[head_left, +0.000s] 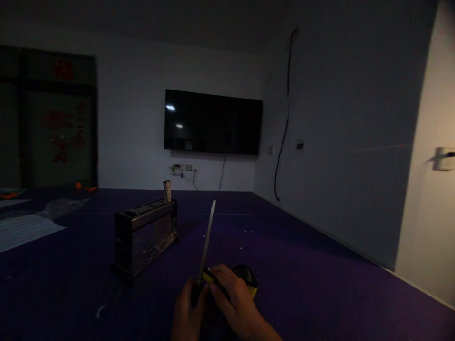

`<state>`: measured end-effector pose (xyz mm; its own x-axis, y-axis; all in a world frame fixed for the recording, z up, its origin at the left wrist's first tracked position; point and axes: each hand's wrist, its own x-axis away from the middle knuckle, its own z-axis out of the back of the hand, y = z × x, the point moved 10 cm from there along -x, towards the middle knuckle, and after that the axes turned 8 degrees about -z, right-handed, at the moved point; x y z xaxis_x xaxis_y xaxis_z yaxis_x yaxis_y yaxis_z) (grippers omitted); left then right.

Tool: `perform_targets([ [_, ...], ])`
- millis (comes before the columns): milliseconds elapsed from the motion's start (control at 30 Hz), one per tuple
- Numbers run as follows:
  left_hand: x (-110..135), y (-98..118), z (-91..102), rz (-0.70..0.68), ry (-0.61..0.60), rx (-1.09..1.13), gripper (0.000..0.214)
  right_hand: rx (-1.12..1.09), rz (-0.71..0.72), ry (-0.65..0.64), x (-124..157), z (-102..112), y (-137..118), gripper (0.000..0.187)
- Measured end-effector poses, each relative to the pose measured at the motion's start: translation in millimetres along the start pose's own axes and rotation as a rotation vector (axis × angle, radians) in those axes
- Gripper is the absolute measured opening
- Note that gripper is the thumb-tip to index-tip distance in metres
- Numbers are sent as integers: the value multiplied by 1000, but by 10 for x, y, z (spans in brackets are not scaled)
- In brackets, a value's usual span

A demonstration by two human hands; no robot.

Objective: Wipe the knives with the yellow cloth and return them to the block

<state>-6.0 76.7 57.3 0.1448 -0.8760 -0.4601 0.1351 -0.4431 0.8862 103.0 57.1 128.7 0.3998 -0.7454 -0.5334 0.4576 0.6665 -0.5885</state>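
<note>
Head view: your screwdriver-like tool sits low, near six o'clock, its metal shaft [207, 239] rising toward twelve and leaning slightly to one.
Left grip: your left hand [188, 310] is wrapped around the dark handle [196, 291] below that shaft.
Right grip: your right hand [236, 303] pinches a yellow-and-black piece [209, 276] beside the shaft's base; you cannot tell whether it joins the tool.
Handling: expect the shaft to be stiff and hard, slick if pinched, the whole tool light and not fragile.
Best hold: keep to the handle, where the thicker body should resist twisting; avoid the narrow tip.
Rounded object: black and yellow, this rounded object [244, 273] lies at your hands' two o'clock, partly hidden behind the right one.
Dark box: at ten o'clock, the dark box [151, 248] stands well apart on the purple surface [313, 289].
</note>
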Motion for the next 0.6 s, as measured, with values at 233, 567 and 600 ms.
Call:
perform_targets([
  [233, 16, -119, -42, 2, -13, 8, 53, -7, -15, 7, -8, -4, 61, 16],
  [567, 19, -14, -73, 15, -31, 71, 48, -26, 34, -4, 6, 12, -4, 20],
  [600, 12, -10, -67, 25, -32, 67, 47, -26, 35, 0, 9, 17, -3, 20],
])
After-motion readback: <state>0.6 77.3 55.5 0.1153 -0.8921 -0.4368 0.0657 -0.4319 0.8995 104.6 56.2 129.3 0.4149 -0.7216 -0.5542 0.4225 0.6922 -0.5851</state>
